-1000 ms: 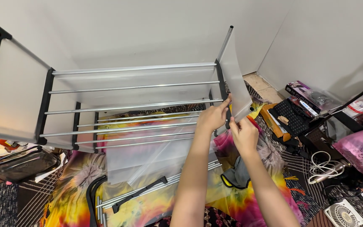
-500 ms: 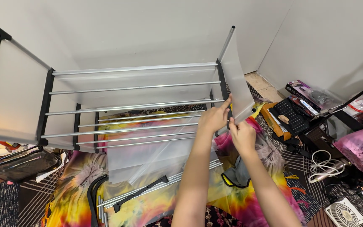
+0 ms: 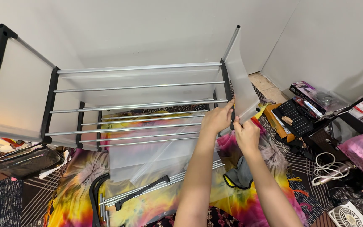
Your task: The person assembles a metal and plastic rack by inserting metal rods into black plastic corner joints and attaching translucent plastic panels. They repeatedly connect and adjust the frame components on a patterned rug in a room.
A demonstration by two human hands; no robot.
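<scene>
Hands unmoved, 2 hands point(image 3: 232, 126) gripping 1 rack point(image 3: 135, 88)

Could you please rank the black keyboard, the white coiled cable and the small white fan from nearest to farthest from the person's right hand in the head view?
From the right hand, at the rack's right end:
1. black keyboard, just to its right on the floor.
2. white coiled cable, farther right and lower.
3. small white fan, in the bottom right corner.
</scene>
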